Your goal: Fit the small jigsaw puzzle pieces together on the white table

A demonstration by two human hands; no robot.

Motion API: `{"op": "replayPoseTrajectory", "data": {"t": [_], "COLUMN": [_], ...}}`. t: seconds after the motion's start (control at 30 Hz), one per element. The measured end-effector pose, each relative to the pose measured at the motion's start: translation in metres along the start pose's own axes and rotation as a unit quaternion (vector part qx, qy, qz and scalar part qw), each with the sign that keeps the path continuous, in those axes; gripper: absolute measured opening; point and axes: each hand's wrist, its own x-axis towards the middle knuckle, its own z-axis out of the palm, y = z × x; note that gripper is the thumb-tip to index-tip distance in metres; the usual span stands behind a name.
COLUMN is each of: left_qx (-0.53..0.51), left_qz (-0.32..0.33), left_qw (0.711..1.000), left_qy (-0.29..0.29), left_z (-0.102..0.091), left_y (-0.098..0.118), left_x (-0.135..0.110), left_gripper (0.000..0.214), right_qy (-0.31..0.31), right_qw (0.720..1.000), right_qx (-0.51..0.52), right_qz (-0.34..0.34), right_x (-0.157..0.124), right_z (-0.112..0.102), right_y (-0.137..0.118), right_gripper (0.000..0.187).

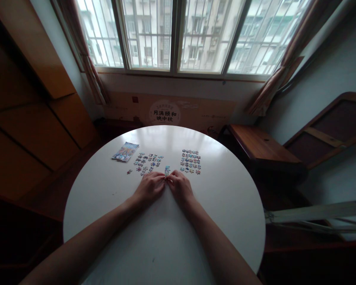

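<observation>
My left hand (153, 183) and my right hand (178, 184) meet at the middle of the round white table (130, 245), fingertips pinched close together. Just beyond the fingertips shows a small joined strip of jigsaw puzzle pieces (167, 170), its near end hidden by my fingers. Both hands appear closed on the near end of this strip. Ahead of my left hand lies a loose cluster of puzzle pieces (150, 160). To the right, more puzzle pieces (190, 161) are laid out in rows, apart from each other.
A colourful printed packet or leaflet (126, 151) lies at the table's far left, with a single puzzle piece (129, 171) nearer me. A brown wooden bench (261, 140) stands beyond the table on the right. Orange-brown cabinets (68, 122) stand left; a barred window is ahead.
</observation>
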Motion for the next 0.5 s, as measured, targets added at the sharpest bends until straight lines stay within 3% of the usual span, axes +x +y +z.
{"op": "replayPoseTrajectory", "data": {"t": [0.17, 0.33, 0.5], "left_qx": [0.048, 0.063, 0.058], "left_qz": [-0.014, -0.080, -0.082], "left_qw": [0.999, 0.994, 0.993], "left_qy": [0.009, -0.039, -0.055], "left_z": [-0.0043, -0.0064, -0.0060], "left_y": [0.0013, 0.0048, 0.0075], "left_x": [0.0005, -0.0014, -0.0029], "left_gripper": [0.022, 0.029, 0.028], "right_qy": [0.008, -0.001, -0.018], "right_qw": [0.999, 0.998, 0.999], "right_qx": [0.036, 0.054, 0.031], "right_qz": [0.015, 0.043, 0.036], "right_x": [-0.0029, -0.0042, -0.0036], "right_z": [-0.0030, -0.0054, -0.0046], "right_y": [0.0002, 0.0005, -0.0005], "right_gripper": [0.013, 0.017, 0.020]}}
